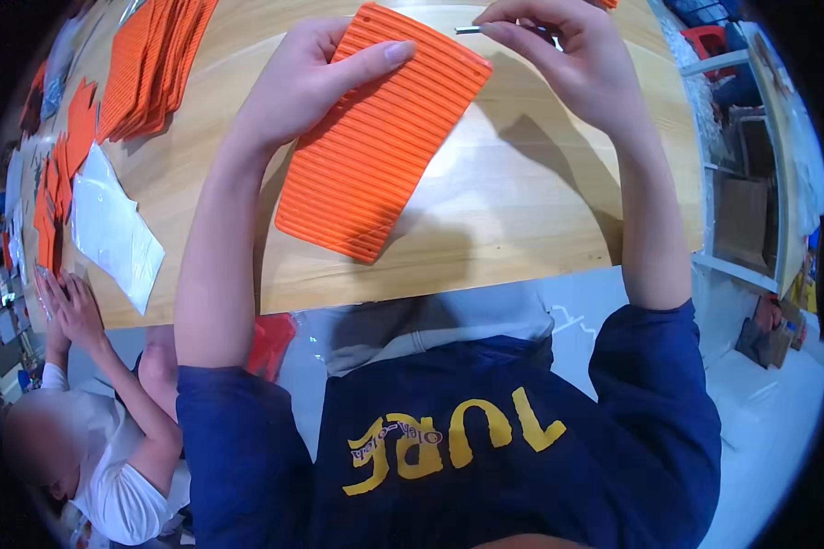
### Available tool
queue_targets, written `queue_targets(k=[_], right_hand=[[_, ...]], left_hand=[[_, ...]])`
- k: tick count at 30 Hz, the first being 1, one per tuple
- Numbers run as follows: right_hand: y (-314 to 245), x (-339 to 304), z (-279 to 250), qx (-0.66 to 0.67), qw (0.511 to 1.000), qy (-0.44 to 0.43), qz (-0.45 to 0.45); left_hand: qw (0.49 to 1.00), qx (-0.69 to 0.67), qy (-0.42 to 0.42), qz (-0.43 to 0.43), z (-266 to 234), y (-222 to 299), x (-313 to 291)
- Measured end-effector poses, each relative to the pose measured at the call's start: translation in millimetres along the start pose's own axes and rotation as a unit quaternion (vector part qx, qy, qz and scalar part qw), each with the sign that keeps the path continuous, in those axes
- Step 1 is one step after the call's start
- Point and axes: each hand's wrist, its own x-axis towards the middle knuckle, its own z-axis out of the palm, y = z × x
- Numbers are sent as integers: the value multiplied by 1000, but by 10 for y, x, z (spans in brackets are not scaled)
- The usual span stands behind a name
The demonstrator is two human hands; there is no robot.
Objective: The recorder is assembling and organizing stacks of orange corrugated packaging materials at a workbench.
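A ribbed orange rectangular panel (pixel 375 137) with small holes near its corners is tilted up off the wooden table. My left hand (pixel 325 78) grips its upper left edge, thumb lying across the ribs and fingers hidden behind. Just off the panel's upper right corner, my right hand (pixel 572 50) pinches a thin metal rod-like piece (pixel 468 30) between thumb and forefinger. The rod's tip points toward the panel and does not appear to touch it. What else the right hand may hold is hidden by its fingers.
Upper left on the wooden table (pixel 513 247) lies a stack of similar orange panels (pixel 151 69). Smaller orange pieces (pixel 59 183) and clear plastic bags (pixel 117 224) sit left of it. A co-worker's hands (pixel 75 311) work at the table's left edge. A shelf rack (pixel 746 183) stands at right.
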Motion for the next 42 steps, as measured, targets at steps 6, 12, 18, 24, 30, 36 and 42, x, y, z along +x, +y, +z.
queue_targets(k=[6, 12, 18, 24, 30, 36, 42], right_hand=[[70, 7, -157, -12, 998, -55, -41], [78, 7, -128, -37, 993, -72, -90], [194, -27, 12, 27, 996, -23, -81], [136, -7, 64, -26, 990, -11, -137], [167, -7, 218, 57, 988, -29, -137], [156, -19, 112, -27, 995, 54, -78], [143, -13, 135, 9, 992, 59, -110]], left_hand=[[1000, 6, 3, -3, -7, 1, -25], [1000, -1, -14, -3, -37, -13, -23], [1000, 8, -30, 5, 6, -44, -40], [998, 30, -44, 19, 90, -92, -40], [997, 30, -70, 24, 215, -126, -25], [997, 23, -71, 35, 195, -139, -29], [997, 31, -55, 37, 201, -112, -32]])
